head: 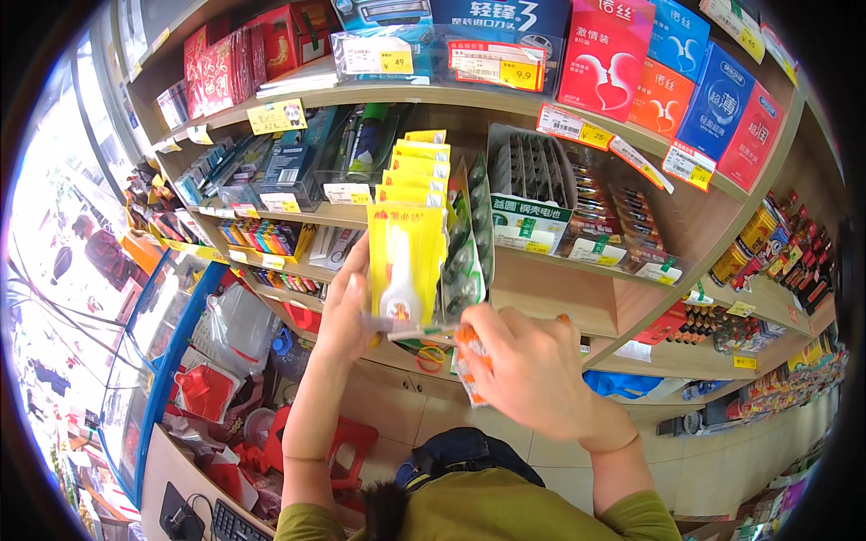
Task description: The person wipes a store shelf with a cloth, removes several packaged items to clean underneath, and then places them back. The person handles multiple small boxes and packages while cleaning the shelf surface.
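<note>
My left hand point(348, 304) grips the left side of a clear display tray holding a row of yellow packets point(406, 264), the front one with a white plastic item inside. Green-and-clear blister packs point(467, 270) stand along the row's right side. My right hand point(531, 368) is at the tray's front right corner, its fingers closed on an orange-and-white packet point(471, 372) that hangs below them. A carton of batteries point(531, 196) sits on the shelf to the right.
Wooden shelves point(555, 270) with boxed goods, price tags and lighters point(264, 237) surround my hands. Below are a red stool point(352, 453), bags and a blue-framed glass case point(179, 358) at left. A keyboard point(237, 522) lies at lower left. A person point(111, 253) stands beyond.
</note>
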`<control>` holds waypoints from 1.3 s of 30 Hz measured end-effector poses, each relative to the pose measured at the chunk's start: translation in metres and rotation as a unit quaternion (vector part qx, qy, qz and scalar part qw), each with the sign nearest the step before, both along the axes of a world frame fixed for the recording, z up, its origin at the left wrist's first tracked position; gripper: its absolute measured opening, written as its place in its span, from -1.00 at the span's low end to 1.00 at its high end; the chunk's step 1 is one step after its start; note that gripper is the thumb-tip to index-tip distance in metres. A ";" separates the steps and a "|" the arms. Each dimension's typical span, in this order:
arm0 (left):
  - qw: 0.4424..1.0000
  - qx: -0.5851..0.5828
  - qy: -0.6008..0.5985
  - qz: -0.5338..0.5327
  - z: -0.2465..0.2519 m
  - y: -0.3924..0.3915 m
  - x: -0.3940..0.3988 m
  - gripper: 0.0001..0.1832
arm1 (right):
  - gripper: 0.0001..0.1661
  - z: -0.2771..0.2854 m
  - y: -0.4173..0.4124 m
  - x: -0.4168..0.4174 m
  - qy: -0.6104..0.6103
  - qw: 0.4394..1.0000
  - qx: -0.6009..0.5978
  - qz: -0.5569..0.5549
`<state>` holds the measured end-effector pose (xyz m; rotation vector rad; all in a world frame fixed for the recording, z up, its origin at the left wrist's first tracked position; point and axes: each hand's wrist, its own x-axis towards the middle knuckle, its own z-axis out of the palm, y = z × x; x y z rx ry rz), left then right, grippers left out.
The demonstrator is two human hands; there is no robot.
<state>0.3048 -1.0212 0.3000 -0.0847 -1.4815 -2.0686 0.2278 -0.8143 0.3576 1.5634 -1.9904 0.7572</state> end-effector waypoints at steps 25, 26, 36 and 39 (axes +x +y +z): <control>0.763 -0.501 -0.075 0.401 -0.114 -0.075 -0.027 -0.75 | -0.67 -0.121 -0.033 -0.099 -0.327 0.940 -0.002 -0.098; 0.753 -0.504 -0.091 0.414 -0.120 -0.079 -0.025 -0.71 | -0.64 -0.131 -0.049 -0.108 -0.303 0.946 -0.045 -0.105; 0.655 -0.554 -0.148 0.492 -0.145 -0.068 -0.056 -0.62 | -0.42 -0.232 -0.157 -0.120 -0.064 0.987 0.099 -0.105; 0.655 -0.560 -0.088 0.499 -0.155 -0.060 -0.060 -0.59 | -0.47 -0.225 -0.108 -0.141 -0.043 0.981 0.110 -0.155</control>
